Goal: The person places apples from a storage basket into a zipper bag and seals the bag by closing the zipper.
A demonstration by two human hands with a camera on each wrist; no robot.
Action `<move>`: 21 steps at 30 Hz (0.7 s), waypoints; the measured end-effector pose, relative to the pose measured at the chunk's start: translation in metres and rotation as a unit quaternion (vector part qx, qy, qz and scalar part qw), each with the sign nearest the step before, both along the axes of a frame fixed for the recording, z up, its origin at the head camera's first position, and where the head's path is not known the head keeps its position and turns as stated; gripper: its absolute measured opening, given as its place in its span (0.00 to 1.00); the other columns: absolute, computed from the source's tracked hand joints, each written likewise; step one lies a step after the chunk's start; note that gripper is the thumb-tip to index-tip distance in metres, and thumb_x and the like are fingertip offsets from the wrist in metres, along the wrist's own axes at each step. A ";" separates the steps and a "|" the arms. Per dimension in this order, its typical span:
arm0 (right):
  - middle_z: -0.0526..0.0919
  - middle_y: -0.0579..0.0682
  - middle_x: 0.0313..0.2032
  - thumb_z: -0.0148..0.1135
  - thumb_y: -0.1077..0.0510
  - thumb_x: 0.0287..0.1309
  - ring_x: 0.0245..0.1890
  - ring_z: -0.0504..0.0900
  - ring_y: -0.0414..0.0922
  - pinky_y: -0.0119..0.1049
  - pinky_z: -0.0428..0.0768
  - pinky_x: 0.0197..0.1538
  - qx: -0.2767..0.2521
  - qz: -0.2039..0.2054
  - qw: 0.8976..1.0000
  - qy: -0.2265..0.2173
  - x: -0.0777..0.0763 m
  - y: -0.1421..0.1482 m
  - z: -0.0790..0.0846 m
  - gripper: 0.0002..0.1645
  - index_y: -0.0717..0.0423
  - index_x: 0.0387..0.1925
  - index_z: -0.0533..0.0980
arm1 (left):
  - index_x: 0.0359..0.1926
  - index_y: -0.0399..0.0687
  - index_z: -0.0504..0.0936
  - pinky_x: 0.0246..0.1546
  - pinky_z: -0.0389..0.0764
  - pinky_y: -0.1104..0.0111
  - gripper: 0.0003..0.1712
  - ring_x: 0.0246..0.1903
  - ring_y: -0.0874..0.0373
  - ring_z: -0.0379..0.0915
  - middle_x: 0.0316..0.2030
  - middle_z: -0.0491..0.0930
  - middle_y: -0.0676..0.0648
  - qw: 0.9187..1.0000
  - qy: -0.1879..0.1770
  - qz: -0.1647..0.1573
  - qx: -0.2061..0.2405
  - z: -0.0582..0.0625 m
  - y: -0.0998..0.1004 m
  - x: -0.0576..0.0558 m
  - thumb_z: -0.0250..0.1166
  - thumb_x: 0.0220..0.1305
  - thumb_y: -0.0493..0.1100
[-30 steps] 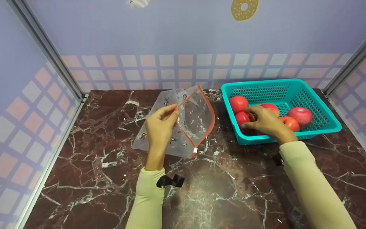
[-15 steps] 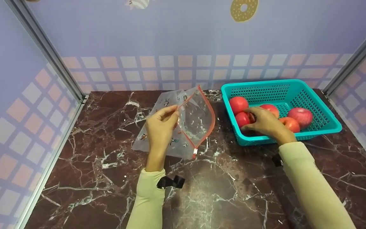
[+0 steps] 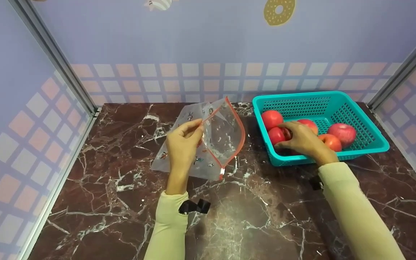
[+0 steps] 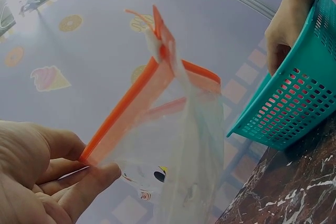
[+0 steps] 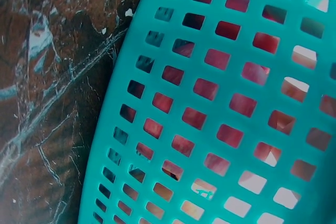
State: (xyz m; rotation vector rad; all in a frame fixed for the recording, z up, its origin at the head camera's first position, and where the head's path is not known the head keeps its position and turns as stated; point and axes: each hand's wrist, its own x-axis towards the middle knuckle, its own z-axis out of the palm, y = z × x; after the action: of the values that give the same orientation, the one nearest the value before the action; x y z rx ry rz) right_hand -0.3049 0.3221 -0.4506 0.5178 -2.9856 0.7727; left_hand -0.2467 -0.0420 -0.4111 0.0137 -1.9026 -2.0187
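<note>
my left hand pinches a clear bag by its orange rim; the bag gapes near the desk's back edge. my right hand curls around a red apple at the left edge of the teal basket, near the back right corner. other apples lie inside.

A glossy brown marble-patterned surface is bordered by lilac walls printed with pink and white squares.
</note>
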 end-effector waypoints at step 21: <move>0.80 0.66 0.58 0.83 0.60 0.56 0.58 0.81 0.65 0.62 0.83 0.61 -0.145 -0.031 0.987 0.054 0.007 -0.001 0.006 0.42 0.68 0.68 0.75 | 0.46 0.33 0.91 0.26 0.86 0.76 0.08 0.34 0.53 0.88 0.40 0.90 0.38 1.000 0.012 0.006 -0.008 -0.001 -0.004 -0.002 0.73 0.66 0.29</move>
State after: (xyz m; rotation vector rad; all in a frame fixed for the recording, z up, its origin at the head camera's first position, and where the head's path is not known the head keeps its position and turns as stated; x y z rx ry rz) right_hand -0.2975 0.3209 -0.4446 0.4346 -2.7098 1.1109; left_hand -0.2490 -0.0459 -0.4116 -0.0039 -1.8981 -1.9874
